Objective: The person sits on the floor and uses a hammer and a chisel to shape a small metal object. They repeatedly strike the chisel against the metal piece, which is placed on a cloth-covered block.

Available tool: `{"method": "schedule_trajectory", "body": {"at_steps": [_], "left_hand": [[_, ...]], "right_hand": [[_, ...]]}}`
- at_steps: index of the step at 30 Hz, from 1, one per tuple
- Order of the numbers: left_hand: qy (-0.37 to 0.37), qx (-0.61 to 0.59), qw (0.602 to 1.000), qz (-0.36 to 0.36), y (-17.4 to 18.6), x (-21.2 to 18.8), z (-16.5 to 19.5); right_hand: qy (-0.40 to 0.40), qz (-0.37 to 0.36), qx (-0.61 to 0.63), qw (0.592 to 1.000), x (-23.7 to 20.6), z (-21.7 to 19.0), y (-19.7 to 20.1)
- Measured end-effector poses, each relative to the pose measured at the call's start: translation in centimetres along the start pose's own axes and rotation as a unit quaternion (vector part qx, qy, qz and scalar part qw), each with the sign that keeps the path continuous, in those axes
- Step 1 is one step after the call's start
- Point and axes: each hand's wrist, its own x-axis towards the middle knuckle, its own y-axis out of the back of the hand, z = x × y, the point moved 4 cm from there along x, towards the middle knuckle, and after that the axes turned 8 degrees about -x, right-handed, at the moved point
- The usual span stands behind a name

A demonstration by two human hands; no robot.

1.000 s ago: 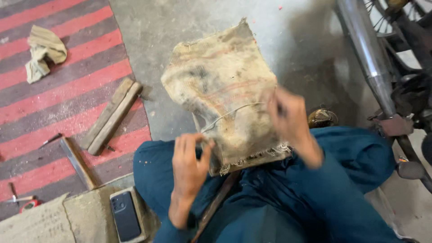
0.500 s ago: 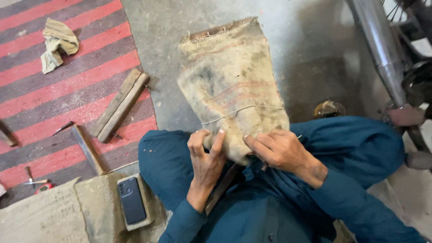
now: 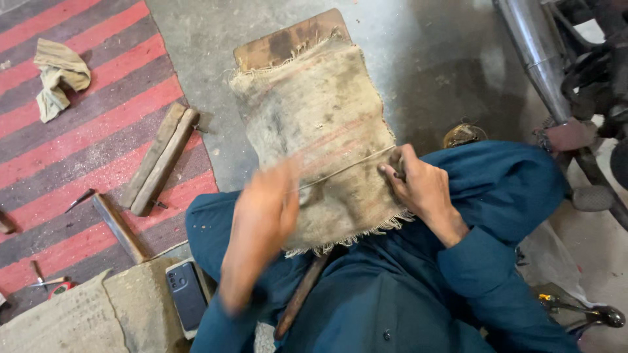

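A dirty burlap sack (image 3: 320, 124) is wrapped over a wooden board (image 3: 288, 42) that rests on my lap. A thin string (image 3: 347, 167) runs across the sack. My right hand (image 3: 418, 186) pinches the string at the sack's right edge. My left hand (image 3: 265, 216), blurred by motion, is at the sack's left side on the string's other end. A brown wooden handle (image 3: 301, 294) sticks out under the sack's frayed lower edge.
Two wooden sticks (image 3: 157, 160) and a flat bar (image 3: 118, 225) lie on the red-striped mat. A rag (image 3: 59, 78) is at far left, a phone (image 3: 186, 294) by my knee. A motorcycle exhaust pipe (image 3: 533, 52) stands at right.
The sack has slid down, baring the board's top edge. My left hand moved from the sack's lower edge out to the left. My right hand shifted to the right edge.
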Motion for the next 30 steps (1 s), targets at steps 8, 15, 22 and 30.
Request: {"method": "schedule_trajectory", "body": {"at_steps": [8, 15, 22, 30], "left_hand": [[0.043, 0.052, 0.995, 0.067, -3.2, 18.8, -2.2], [0.027, 0.118, 0.976, 0.178, -3.2, 17.6, -0.9], [0.110, 0.077, 0.981, 0.142, -5.2, 18.3, -1.4], [0.152, 0.052, 0.965, 0.206, -3.5, 17.4, -2.4]], "right_hand": [[-0.081, -0.008, -0.053, 0.995, -2.4, -0.2, 0.2], [-0.163, 0.205, 0.119, 0.958, -11.0, 5.6, 2.8], [-0.201, 0.131, -0.140, 0.961, -14.3, 17.1, -1.0], [-0.225, 0.180, -0.021, 0.957, -4.9, 16.4, 0.7]]}}
